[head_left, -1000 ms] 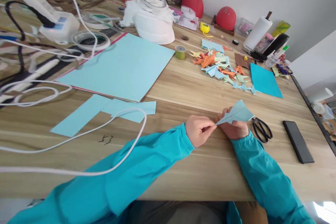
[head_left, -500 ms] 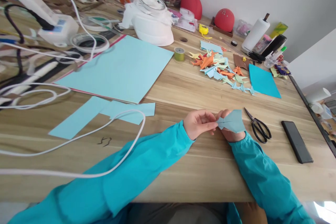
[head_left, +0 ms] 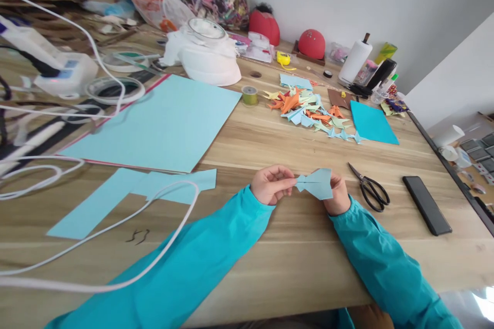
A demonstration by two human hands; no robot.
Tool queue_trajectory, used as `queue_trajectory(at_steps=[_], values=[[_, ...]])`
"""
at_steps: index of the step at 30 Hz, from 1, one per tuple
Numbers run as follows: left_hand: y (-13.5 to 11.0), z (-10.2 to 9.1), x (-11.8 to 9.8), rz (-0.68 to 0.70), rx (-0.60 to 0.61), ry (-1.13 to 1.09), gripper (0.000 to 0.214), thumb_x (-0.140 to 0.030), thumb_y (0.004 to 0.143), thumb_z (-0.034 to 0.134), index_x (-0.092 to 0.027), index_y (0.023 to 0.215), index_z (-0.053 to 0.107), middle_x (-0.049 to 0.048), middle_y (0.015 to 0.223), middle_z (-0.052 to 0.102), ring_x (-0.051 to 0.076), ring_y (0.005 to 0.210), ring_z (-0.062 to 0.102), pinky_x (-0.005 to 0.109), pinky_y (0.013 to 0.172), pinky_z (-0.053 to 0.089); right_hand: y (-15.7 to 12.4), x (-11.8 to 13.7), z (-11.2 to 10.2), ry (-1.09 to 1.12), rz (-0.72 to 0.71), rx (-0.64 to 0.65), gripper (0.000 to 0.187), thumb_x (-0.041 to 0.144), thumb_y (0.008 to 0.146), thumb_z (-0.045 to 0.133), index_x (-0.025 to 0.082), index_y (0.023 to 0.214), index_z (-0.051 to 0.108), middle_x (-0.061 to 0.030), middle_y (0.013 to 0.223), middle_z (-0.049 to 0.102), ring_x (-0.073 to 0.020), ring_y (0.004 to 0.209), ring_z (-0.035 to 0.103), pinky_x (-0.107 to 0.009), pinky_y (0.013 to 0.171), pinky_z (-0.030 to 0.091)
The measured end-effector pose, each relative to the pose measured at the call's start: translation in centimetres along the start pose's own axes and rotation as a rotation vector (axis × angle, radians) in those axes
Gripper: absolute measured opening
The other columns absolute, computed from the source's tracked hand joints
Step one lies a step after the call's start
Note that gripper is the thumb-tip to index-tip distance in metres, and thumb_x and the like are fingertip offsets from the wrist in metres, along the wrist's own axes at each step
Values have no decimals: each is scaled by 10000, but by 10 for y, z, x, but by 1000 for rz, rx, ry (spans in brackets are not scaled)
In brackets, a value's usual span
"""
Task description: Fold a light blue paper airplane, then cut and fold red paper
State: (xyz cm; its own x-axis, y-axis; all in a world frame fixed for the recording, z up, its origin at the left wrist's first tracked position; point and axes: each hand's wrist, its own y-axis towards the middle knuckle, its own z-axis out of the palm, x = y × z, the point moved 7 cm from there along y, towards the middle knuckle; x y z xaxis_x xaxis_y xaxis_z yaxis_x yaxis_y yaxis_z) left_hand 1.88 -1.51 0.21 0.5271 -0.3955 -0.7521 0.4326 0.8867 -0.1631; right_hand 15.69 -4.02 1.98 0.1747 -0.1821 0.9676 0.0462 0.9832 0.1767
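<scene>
A folded piece of light blue paper (head_left: 318,184), narrow at its left end and flaring wide to the right, is held between my two hands above the table. My left hand (head_left: 273,185) pinches the narrow tip between thumb and fingers. At the wide end, my right hand (head_left: 337,194) grips the paper from behind, its fingers partly hidden by it. Black scissors (head_left: 370,187) lie just right of my right hand. Beyond my hands rests a pile of folded paper figures (head_left: 309,110) in orange, blue, green and yellow.
Light blue sheets (head_left: 154,123) and cut strips (head_left: 96,200) lie at left, with a white cable (head_left: 162,254) looping over my left sleeve. A phone (head_left: 426,205) sits at right. Farther back are a thread spool (head_left: 249,95), a teal sheet (head_left: 374,122) and a white cap (head_left: 210,61).
My right hand has shifted from beneath the folded paper to its right end, so more of the paper shows. My left hand still pinches the tip. The view has turned slightly.
</scene>
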Motion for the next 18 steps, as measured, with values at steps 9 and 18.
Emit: queue_trajectory(at_steps=[9, 18], values=[[17, -12, 6, -154, -41, -204, 126, -90, 643, 689, -111, 755, 634, 20, 607, 662, 92, 527, 611, 197, 527, 517, -17, 42, -4, -647, -368, -193, 66, 179, 626, 708, 211, 665, 666, -5, 592, 624, -177, 592, 579, -302, 566, 492], [27, -20, 14, -384, -81, -458, 327, -106, 869, 376, -54, 696, 648, 86, 590, 669, 132, 520, 628, 237, 523, 523, -61, 107, 5, -1016, -912, -680, 118, 109, 700, 634, 199, 776, 646, -13, 602, 579, -135, 541, 550, -235, 479, 448]])
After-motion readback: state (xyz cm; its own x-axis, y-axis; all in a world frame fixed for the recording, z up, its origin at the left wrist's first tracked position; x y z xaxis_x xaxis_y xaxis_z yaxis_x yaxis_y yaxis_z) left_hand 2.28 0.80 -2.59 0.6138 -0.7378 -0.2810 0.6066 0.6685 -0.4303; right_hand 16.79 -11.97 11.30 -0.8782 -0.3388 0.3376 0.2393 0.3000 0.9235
